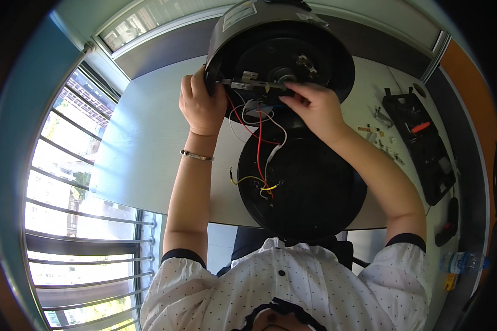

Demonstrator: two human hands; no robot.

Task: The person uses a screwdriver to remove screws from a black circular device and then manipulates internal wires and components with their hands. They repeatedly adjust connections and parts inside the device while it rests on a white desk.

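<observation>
A round appliance body, black inside with a grey outer shell (222,34), lies tipped on its side with its open underside toward me. Its left rim is gripped by my left hand (201,105), fingers wrapped round the edge. Across the opening runs a narrow metal bracket (254,84) with small tabs. My right hand (315,107) has thumb and forefinger closed at the bracket's right end; the exact contact is partly hidden. Red and white wires (260,140) hang from the body over a round black base cover (309,182). A yellow wire (248,179) ends loose on that cover.
Small loose screws and metal parts (386,140) lie on the white table (143,132) at right. Beyond them are an open black tool case (417,146) with a red-handled tool (421,127), a dark tool (448,223) and a plastic bottle (464,261). Windows line the left.
</observation>
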